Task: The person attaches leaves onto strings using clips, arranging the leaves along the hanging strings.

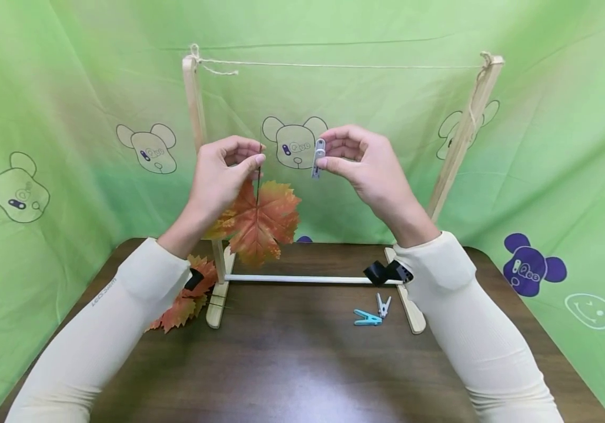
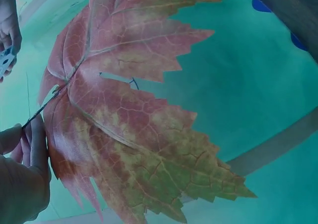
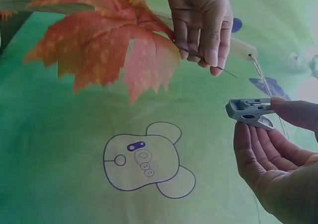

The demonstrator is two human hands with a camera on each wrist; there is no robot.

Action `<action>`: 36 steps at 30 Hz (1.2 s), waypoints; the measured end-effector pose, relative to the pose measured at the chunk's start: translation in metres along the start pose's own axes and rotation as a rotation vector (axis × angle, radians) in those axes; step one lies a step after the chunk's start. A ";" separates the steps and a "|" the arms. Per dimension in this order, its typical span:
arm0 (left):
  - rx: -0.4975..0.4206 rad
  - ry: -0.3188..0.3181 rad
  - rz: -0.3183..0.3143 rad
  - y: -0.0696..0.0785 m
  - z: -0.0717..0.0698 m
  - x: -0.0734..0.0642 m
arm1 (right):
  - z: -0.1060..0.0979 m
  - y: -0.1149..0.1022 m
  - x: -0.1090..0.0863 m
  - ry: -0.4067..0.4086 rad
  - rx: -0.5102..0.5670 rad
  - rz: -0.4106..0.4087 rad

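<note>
An orange-red artificial maple leaf (image 1: 262, 226) hangs from its dark stem, which my left hand (image 1: 225, 170) pinches between thumb and fingers. In the left wrist view the leaf (image 2: 124, 110) fills much of the picture, its blade angled out from the fingertips. Level with it, my right hand (image 1: 368, 164) pinches a grey clothespin (image 1: 318, 158) between thumb and fingertips. The right wrist view shows this clothespin (image 3: 251, 111) held by its ends, a short gap from the leaf's stem tip. Both hands are raised below the string (image 1: 334, 65).
A wooden frame, its left post (image 1: 194, 106) and right post (image 1: 463, 135) joined by the string, stands on the brown table (image 1: 281, 352). More maple leaves (image 1: 186, 302) lie at left. A blue clothespin (image 1: 368, 318) and a grey-white one (image 1: 384, 305) lie near the right foot.
</note>
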State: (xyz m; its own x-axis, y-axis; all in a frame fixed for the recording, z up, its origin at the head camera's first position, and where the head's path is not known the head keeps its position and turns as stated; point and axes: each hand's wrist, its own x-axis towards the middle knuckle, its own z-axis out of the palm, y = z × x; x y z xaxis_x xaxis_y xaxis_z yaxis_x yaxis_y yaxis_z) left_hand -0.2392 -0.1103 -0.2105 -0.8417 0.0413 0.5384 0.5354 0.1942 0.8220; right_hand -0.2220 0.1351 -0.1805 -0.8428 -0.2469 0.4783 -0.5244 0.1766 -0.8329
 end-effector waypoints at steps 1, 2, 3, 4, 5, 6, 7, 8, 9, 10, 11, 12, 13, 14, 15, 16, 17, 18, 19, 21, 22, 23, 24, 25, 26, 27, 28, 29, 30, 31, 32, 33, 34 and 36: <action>-0.012 0.003 -0.001 0.001 0.001 0.001 | 0.000 0.000 0.002 0.005 0.015 0.000; -0.021 0.007 -0.002 0.002 0.001 0.002 | 0.000 -0.001 0.004 0.009 0.031 0.000; -0.031 0.010 -0.002 0.003 0.002 0.003 | 0.001 -0.001 0.005 0.012 0.041 0.000; -0.042 0.014 -0.001 0.003 0.002 0.005 | 0.001 -0.001 0.007 0.014 0.049 -0.001; -0.051 0.018 0.000 0.004 0.002 0.006 | 0.001 -0.002 0.009 0.015 0.056 -0.002; -0.060 0.023 0.002 0.005 0.003 0.007 | 0.002 -0.003 0.011 0.014 0.056 -0.005; -0.068 0.027 0.005 0.006 0.003 0.008 | 0.003 -0.003 0.013 0.017 0.054 -0.010; -0.074 0.033 0.007 0.006 0.003 0.009 | 0.003 -0.004 0.014 0.015 0.052 -0.014; -0.080 0.039 0.007 0.007 0.003 0.011 | 0.004 -0.005 0.016 0.013 0.052 -0.019; -0.083 0.042 0.006 0.008 0.003 0.011 | 0.004 -0.005 0.018 0.011 0.052 -0.025; -0.086 0.046 0.004 0.008 0.004 0.012 | 0.005 -0.006 0.020 0.009 0.052 -0.029; -0.090 0.049 0.001 0.009 0.004 0.013 | 0.005 -0.007 0.021 0.007 0.054 -0.034; -0.094 0.053 -0.002 0.009 0.004 0.014 | 0.006 -0.009 0.023 0.004 0.057 -0.038; -0.100 0.059 -0.006 0.009 0.005 0.015 | 0.007 -0.010 0.024 0.000 0.062 -0.041; -0.109 0.064 -0.007 0.009 0.005 0.016 | 0.007 -0.012 0.026 -0.003 0.069 -0.043; -0.114 0.069 -0.005 0.009 0.006 0.018 | 0.008 -0.014 0.028 -0.006 0.072 -0.046; -0.124 0.075 -0.005 0.009 0.007 0.019 | 0.008 -0.015 0.029 -0.009 0.075 -0.049; -0.131 0.080 -0.002 0.009 0.008 0.020 | 0.009 -0.018 0.031 -0.011 0.078 -0.052; -0.139 0.085 0.000 0.009 0.008 0.021 | 0.010 -0.020 0.033 -0.013 0.079 -0.055; -0.151 0.093 0.008 0.008 0.009 0.024 | 0.012 -0.024 0.037 -0.015 0.078 -0.062; -0.153 0.097 0.011 0.008 0.010 0.025 | 0.013 -0.026 0.039 -0.016 0.075 -0.066; -0.157 0.101 0.011 0.008 0.010 0.026 | 0.014 -0.028 0.041 -0.016 0.075 -0.072; -0.157 0.105 0.013 0.008 0.010 0.028 | 0.015 -0.029 0.043 -0.017 0.077 -0.076; -0.157 0.109 0.013 0.008 0.010 0.029 | 0.017 -0.031 0.045 -0.017 0.080 -0.082; -0.158 0.113 0.014 0.008 0.010 0.030 | 0.018 -0.032 0.047 -0.018 0.083 -0.087; -0.156 0.116 0.014 0.008 0.009 0.031 | 0.019 -0.034 0.049 -0.019 0.088 -0.092; -0.158 0.117 0.015 0.008 0.009 0.031 | 0.021 -0.035 0.051 -0.019 0.094 -0.097; -0.160 0.118 0.015 0.008 0.009 0.032 | 0.022 -0.036 0.053 -0.019 0.101 -0.100; -0.163 0.119 0.017 0.008 0.009 0.032 | 0.023 -0.036 0.054 -0.020 0.109 -0.104; -0.167 0.120 0.017 0.008 0.008 0.033 | 0.024 -0.037 0.056 -0.020 0.120 -0.107; -0.170 0.121 0.017 0.008 0.009 0.033 | 0.025 -0.038 0.058 -0.021 0.129 -0.109; -0.170 0.122 0.017 0.008 0.009 0.033 | 0.026 -0.038 0.059 -0.021 0.136 -0.111; -0.173 0.125 0.014 0.008 0.009 0.034 | 0.026 -0.038 0.061 -0.020 0.141 -0.113; -0.173 0.129 0.011 0.009 0.010 0.035 | 0.027 -0.040 0.064 -0.020 0.148 -0.123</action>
State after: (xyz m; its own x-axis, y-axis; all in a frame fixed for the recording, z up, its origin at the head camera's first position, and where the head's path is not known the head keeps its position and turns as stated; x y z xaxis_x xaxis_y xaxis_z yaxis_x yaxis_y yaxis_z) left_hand -0.2645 -0.0975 -0.1862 -0.8258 -0.0858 0.5574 0.5578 0.0223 0.8297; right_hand -0.2517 0.0864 -0.1245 -0.7698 -0.2773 0.5749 -0.5989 0.0025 -0.8008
